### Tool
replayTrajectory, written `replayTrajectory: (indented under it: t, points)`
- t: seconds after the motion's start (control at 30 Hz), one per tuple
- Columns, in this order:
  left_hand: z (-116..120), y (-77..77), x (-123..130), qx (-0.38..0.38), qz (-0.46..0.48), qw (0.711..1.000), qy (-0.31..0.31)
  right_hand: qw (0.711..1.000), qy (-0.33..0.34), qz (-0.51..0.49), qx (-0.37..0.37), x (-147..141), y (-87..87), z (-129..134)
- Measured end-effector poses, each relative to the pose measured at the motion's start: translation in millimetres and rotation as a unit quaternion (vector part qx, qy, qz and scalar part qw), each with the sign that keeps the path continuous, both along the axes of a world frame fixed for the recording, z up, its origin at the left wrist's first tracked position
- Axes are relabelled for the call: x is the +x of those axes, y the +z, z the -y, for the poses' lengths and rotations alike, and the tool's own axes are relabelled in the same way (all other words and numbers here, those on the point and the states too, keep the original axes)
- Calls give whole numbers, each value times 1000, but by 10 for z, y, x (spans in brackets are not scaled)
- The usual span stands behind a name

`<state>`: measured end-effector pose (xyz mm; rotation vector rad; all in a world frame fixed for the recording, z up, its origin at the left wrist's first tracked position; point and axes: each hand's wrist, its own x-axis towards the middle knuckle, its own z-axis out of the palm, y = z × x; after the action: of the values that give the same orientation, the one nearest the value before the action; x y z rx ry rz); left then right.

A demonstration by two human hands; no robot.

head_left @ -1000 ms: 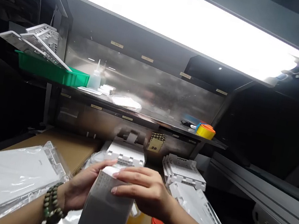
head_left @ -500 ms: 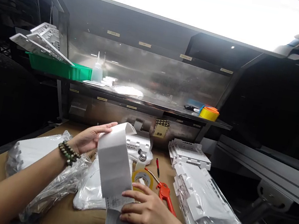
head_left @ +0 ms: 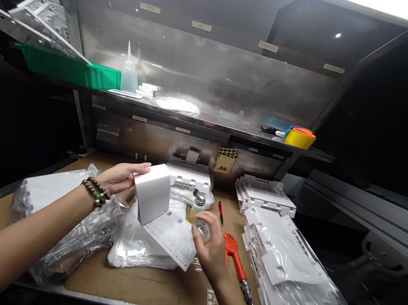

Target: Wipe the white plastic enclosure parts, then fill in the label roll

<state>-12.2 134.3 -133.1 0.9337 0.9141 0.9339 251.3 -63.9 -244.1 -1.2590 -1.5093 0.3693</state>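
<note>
Between my hands is a folded printed paper sheet (head_left: 171, 233), with a plain panel at the upper left and a panel of small print slanting down to the right. My left hand (head_left: 123, 176), a bead bracelet at its wrist, pinches the upper left edge. At the right edge of the printed panel is my right hand (head_left: 211, 246), thumb and fingers closed on the paper. Behind that hand a roll of yellowish tape (head_left: 203, 227) is partly hidden. Beneath the sheet lies a stack of clear plastic bags (head_left: 138, 256) on the cardboard-covered table.
Bagged white plastic parts (head_left: 47, 193) lie on the left, and more white parts (head_left: 274, 249) are stacked on the right. A red air gun (head_left: 235, 258), a red pen (head_left: 220, 213) and a pump bottle (head_left: 198, 205) stand or lie between. A green bin (head_left: 72, 71) rests on the metal shelf (head_left: 212, 124).
The long sheet has been folded up, and its printed panel now faces me. My right hand has moved up and gripped its edge. The view has tilted down.
</note>
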Motion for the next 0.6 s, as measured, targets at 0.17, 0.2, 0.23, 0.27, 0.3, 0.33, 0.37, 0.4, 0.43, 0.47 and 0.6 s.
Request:
replayTrajectory:
  t: [0.17, 0.2, 0.23, 0.27, 0.3, 0.33, 0.37, 0.4, 0.43, 0.47, 0.6]
  points:
    - [259, 81, 41, -10, 18, 1000, -16, 988, 87, -76, -106, -8, 270, -377]
    - [302, 103, 41, -6, 20, 1000, -15, 978, 134, -86, -135, -37, 283, -427]
    - [345, 122, 40, 2, 22, 1000, -14, 965, 182, -99, -161, -78, 283, -464]
    - [387, 134, 38, 10, 21, 1000, -13, 950, 226, -116, -183, -127, 273, -485]
    - [428, 138, 34, 20, 18, 1000, -12, 934, 263, -138, -200, -181, 259, -489]
    - [468, 132, 26, 29, 11, 999, -14, 919, 288, -164, -213, -233, 242, -475]
    - [507, 113, 14, 39, 0, 999, -18, 908, 300, -193, -222, -275, 227, -443]
    - [546, 82, -6, 50, -16, 998, -24, 900, 300, -223, -226, -303, 215, -394]
    - [586, 38, -35, 61, -37, 997, -33, 895, 290, -253, -226, -311, 207, -330]
    - [629, -17, -72, 72, -66, 994, -46, 892, 273, -281, -224, -300, 201, -255]
    - [870, -290, -236, 143, -239, 958, -73, 889, 189, -356, -218, -132, 161, 80]
